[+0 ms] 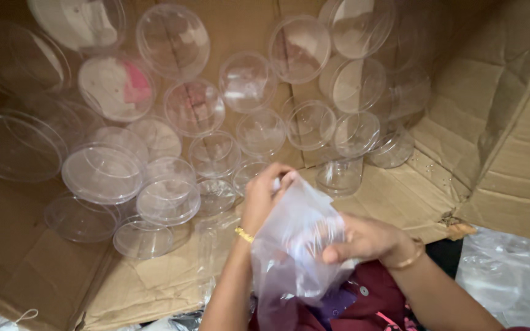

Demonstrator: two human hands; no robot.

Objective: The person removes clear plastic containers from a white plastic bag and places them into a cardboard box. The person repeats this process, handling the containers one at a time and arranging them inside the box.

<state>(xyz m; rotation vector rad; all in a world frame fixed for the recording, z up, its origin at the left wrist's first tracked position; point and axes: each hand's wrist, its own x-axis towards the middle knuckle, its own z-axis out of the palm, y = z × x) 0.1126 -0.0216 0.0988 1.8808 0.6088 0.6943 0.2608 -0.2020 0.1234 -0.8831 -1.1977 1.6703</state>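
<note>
Clear plastic bag (pixel 299 245) sat lower centre, left hand (pixel 262 196) pinching its top edge and right hand (pixel 363 239) gripping its side, apparently spreading the mouth, near stacked clear lids (pixel 170 199) in cardboard box (pixel 504 122).

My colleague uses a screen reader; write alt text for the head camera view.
Two bare hands, left hand and right hand, pinch a thin clear plastic bag. Beyond them, many round clear plastic lids lie scattered inside an open brown cardboard box.
</note>
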